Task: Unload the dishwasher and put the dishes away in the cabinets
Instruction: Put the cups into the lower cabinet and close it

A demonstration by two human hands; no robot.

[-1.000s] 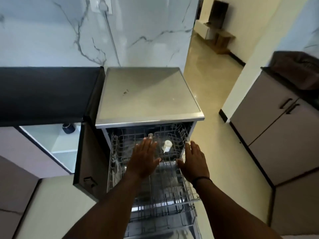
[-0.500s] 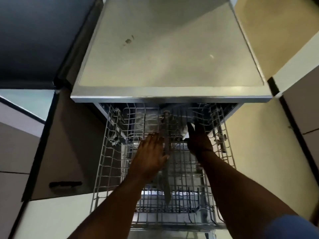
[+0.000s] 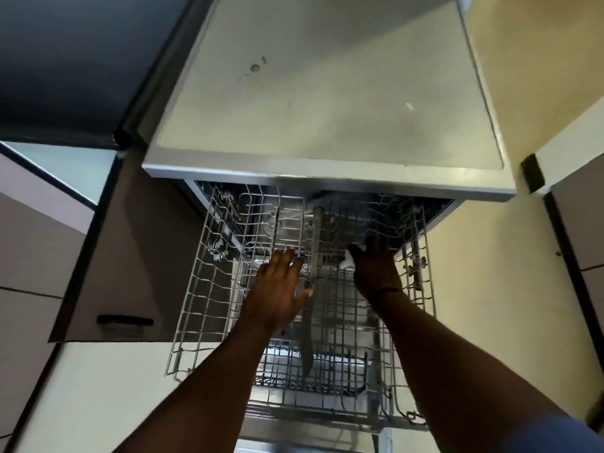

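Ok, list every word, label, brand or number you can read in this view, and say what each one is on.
None can be read.
dishwasher top: only smudges and marks, no lettering.
upper rack: bare wire, no label.
cabinet door: plain, with a dark handle, no text.
white item by the right hand: mostly hidden, no print visible.

arms: bare | right wrist: thin dark band (image 3: 385, 290) | right sleeve (image 3: 552, 434): blue
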